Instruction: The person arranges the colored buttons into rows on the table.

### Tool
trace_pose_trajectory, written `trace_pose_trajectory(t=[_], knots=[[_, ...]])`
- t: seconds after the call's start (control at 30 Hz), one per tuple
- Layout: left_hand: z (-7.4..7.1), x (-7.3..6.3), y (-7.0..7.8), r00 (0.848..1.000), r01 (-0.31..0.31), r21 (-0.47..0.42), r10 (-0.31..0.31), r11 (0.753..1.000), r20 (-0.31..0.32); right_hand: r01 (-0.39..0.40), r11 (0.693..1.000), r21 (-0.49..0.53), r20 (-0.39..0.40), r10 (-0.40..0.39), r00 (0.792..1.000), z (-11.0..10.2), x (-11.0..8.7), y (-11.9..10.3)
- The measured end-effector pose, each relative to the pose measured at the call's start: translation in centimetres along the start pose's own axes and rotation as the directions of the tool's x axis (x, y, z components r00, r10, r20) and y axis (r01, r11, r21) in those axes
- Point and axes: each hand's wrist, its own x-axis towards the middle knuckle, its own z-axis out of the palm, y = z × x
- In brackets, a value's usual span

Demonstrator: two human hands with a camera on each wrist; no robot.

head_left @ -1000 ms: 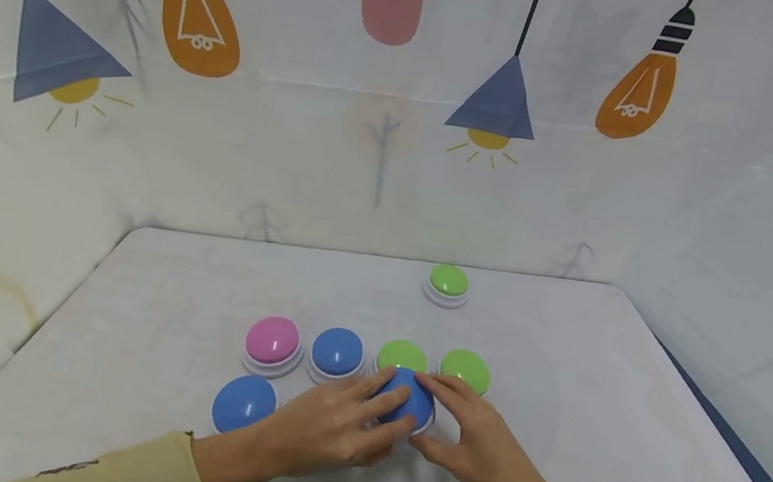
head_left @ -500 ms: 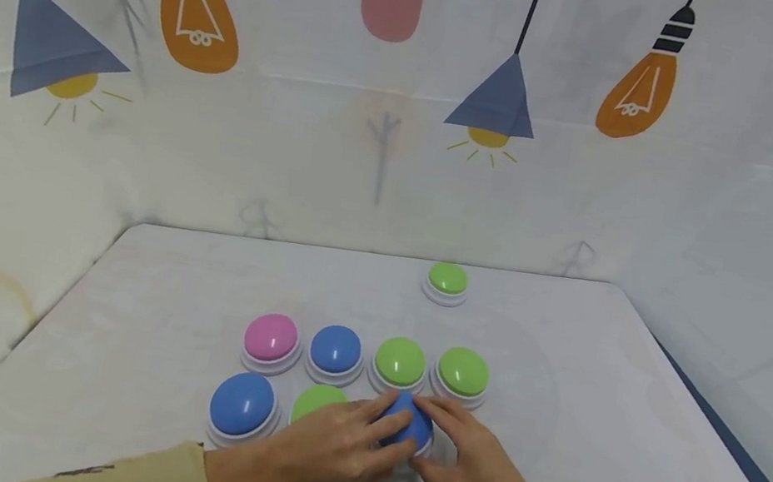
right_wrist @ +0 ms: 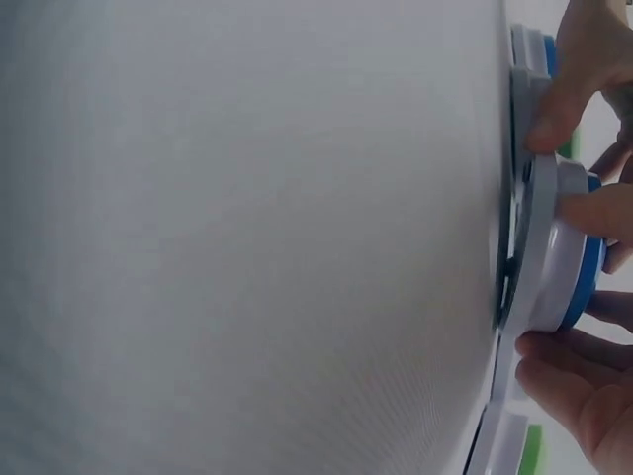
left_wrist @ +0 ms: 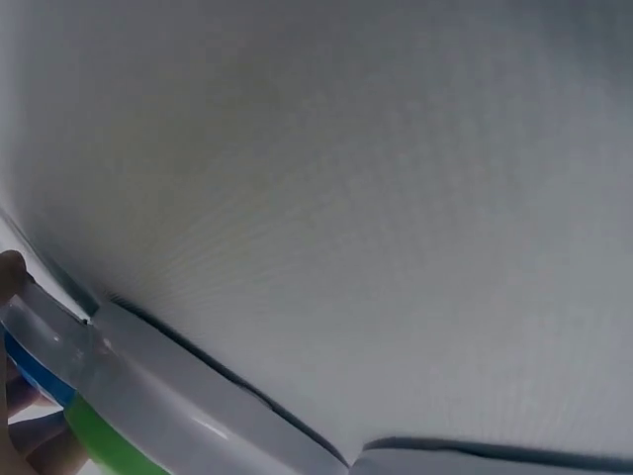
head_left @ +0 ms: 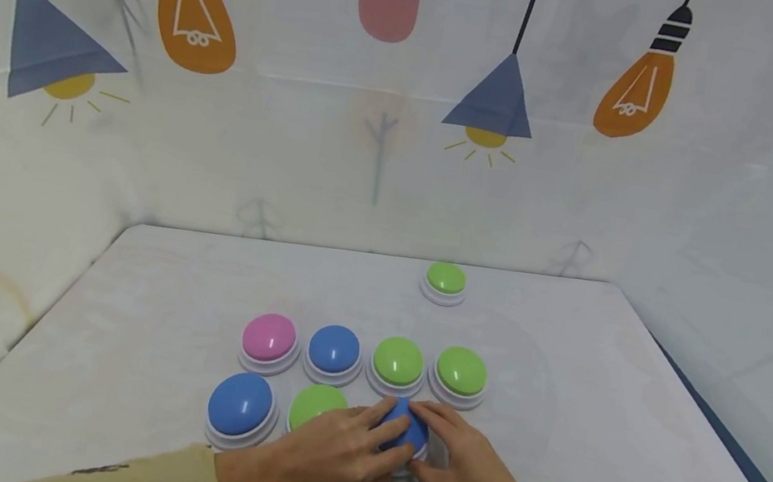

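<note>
Both hands hold one blue push button with a white round base. In the head view my left hand lies over its left side, fingers on the dome and edge. From the right, my right hand pinches its rim between thumb and fingers. The right wrist view shows the button's white base close to the table, slightly tilted, with fingers of both hands around it. Just left of it, a green button is partly covered by the left hand. A blue button stands further left.
Behind the hands a row of buttons stands on the white table: pink, blue, green and another green. A lone green button sits near the back edge. A printed cloth wall rises behind.
Both hands have brought the held blue button nearer to me and lower, away from the back row. The green buttons there and the front green one have come into view. Lately it moves little.
</note>
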Motion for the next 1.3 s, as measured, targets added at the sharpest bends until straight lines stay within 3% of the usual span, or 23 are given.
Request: trace_pose_trajectory(t=[0.3,0.57,1.07,1.3], knots=[[0.42,-0.19,0.31,0.999,-0.024,0.069,0.022,0.997,0.024,-0.017,0.999,-0.049,0.006,0.017,1.000,0.34,0.08,0.00],[0.41,-0.33,0.64,0.996,-0.035,0.089,0.027,0.995,0.089,-0.021,0.996,-0.082,0.016,0.022,1.000,0.44,0.25,-0.02],[0.45,-0.45,0.54,0.995,-0.021,0.083,0.013,0.996,0.097,-0.007,0.996,-0.089,0.012,0.008,1.000,0.54,0.48,0.11],[0.44,-0.69,0.59,0.994,-0.020,0.061,0.014,0.998,0.107,-0.029,0.999,-0.037,0.038,0.030,0.999,0.57,0.34,0.04]])
